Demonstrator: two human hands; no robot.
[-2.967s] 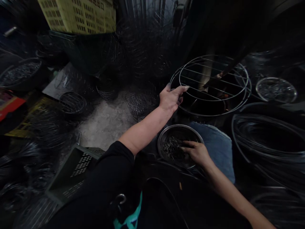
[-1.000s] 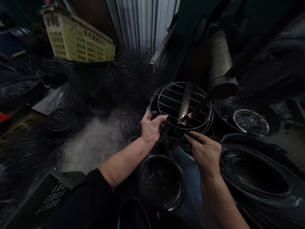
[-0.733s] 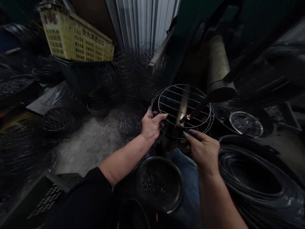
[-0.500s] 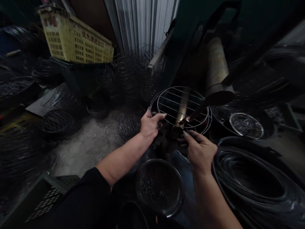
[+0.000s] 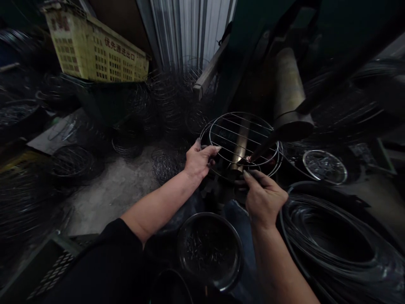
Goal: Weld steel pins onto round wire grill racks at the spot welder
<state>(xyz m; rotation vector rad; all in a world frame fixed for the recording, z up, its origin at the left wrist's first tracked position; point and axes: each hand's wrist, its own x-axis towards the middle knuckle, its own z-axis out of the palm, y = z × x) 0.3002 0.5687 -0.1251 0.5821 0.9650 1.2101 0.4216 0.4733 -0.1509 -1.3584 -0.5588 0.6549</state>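
Note:
My left hand grips the left rim of a round wire rack, held level under a brass-coloured machine post. At the rack's near edge my right hand has its fingers pinched together; what they hold is too small and dark to make out. A thin rod from the machine touches the rack near its middle. Below my hands, a round metal bowl with several small wire pieces sits on my lap.
Coils of black wire fill the right side. A second metal bowl of small parts sits at right. Heaps of wire racks and a yellow plastic crate stand behind. Bare concrete floor lies to the left.
My right hand has left the bowl of wire pieces and risen to the rack's near edge. My view has lifted, and the left hand keeps its grip on the rim.

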